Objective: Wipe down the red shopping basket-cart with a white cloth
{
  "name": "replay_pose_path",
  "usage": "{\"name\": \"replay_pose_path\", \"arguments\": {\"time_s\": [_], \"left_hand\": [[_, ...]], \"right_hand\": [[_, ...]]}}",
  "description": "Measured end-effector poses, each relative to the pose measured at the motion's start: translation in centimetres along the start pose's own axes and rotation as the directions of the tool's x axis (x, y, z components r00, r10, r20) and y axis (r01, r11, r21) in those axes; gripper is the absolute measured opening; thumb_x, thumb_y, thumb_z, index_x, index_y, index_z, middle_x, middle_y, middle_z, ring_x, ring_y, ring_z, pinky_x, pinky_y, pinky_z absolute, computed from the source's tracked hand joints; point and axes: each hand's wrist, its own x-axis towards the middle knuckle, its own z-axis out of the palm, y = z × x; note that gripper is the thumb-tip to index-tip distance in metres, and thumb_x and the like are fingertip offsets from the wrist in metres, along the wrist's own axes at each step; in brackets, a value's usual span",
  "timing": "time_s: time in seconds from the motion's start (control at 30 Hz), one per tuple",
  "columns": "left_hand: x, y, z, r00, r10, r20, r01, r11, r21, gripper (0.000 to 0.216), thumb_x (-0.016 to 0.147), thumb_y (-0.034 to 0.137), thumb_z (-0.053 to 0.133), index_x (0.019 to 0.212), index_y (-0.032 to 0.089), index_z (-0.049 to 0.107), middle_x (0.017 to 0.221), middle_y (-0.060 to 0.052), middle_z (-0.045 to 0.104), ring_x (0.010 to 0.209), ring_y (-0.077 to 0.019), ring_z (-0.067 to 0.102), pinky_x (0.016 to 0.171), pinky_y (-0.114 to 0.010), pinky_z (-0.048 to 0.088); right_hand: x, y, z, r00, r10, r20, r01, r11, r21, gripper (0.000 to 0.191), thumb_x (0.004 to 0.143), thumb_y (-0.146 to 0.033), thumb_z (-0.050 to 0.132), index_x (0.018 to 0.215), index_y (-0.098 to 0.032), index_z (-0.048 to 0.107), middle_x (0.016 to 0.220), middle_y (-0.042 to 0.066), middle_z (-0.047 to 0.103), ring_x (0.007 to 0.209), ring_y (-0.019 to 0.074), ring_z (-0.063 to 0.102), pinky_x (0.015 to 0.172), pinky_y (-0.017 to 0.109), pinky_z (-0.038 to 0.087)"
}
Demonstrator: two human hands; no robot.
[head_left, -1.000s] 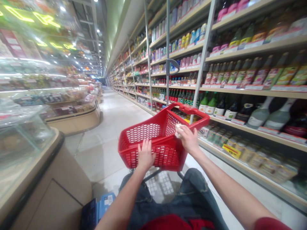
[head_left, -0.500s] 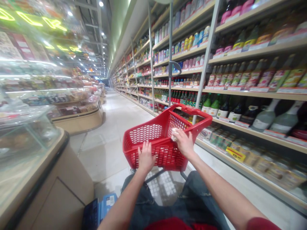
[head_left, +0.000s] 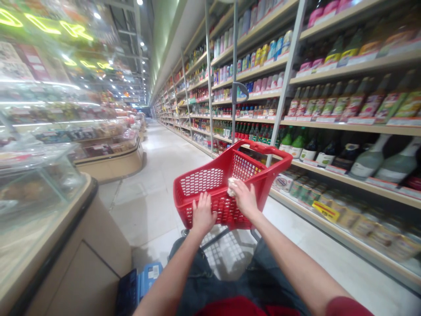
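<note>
A red plastic shopping cart (head_left: 197,181) stands right in front of my knees, its handle toward the shelves on the right. My left hand (head_left: 204,214) lies with fingers stretched over the near rim and side of the basket. Crumpled in my right hand (head_left: 246,199) is a white cloth or tissue (head_left: 232,186), held at the near rim farther right. The fingers wrap around it, so part of the cloth is hidden. The basket's visible inside shows red perforated walls.
Shelves of bottles (head_left: 355,101) and cans run along the right. On the left stands a glass-topped display counter (head_left: 95,210), with another display (head_left: 112,164) beyond it. A blue box (head_left: 151,278) sits on the floor by the counter. The aisle floor (head_left: 154,162) stretches ahead.
My right hand with the white cloth has slid left along the cart's near rim. The cart appears slightly turned and shifted right; my left hand stays on its side.
</note>
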Motion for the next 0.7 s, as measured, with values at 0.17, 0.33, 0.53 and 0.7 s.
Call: {"name": "replay_pose_path", "arguments": {"time_s": [0.17,0.33,0.53,0.7], "left_hand": [[-0.4,-1.6,0.3,0.993,-0.107,-0.051,0.109,0.994,0.023,0.063,0.076,0.029,0.049,0.134,0.011,0.034,0.143,-0.014,0.032,0.134,-0.0264,0.024,0.108,-0.052,0.019],[-0.3,-0.8,0.4,0.996,-0.085,-0.021,0.086,0.996,0.029,0.064,0.076,0.031,0.048,0.135,0.01,0.032,0.143,-0.012,0.032,0.134,-0.0256,0.024,0.108,-0.051,0.02],[-0.6,-0.6,0.4,0.999,-0.046,0.021,0.046,0.999,0.002,0.062,0.077,0.029,0.045,0.134,0.008,0.032,0.144,-0.012,0.031,0.135,-0.0235,0.023,0.109,-0.049,0.018],[-0.8,-1.3,0.1,0.991,-0.126,0.04,0.126,0.992,-0.021,0.065,0.075,0.026,0.048,0.134,0.007,0.032,0.144,-0.014,0.031,0.135,-0.0243,0.022,0.109,-0.047,0.019]], "right_hand": [[0.3,3.4,-1.0,0.984,0.163,-0.066,-0.164,0.986,-0.009,0.043,0.079,-0.007,0.037,0.113,-0.026,0.055,0.132,0.008,0.048,0.124,0.0241,0.037,0.097,0.061,0.021],[0.5,1.6,-0.2,0.992,0.126,-0.011,-0.126,0.991,0.034,0.041,0.081,-0.007,0.036,0.112,-0.026,0.056,0.133,0.008,0.048,0.125,0.0241,0.037,0.098,0.061,0.022],[0.3,-3.8,2.2,0.986,-0.087,0.139,0.071,0.991,0.114,0.043,0.083,-0.007,0.035,0.117,-0.027,0.054,0.136,0.004,0.045,0.127,0.021,0.034,0.103,0.055,0.019],[0.7,-2.4,1.8,0.991,0.011,0.134,-0.022,0.997,0.08,0.045,0.083,-0.007,0.036,0.119,-0.026,0.052,0.137,0.005,0.043,0.128,0.0209,0.033,0.104,0.055,0.016]]}}
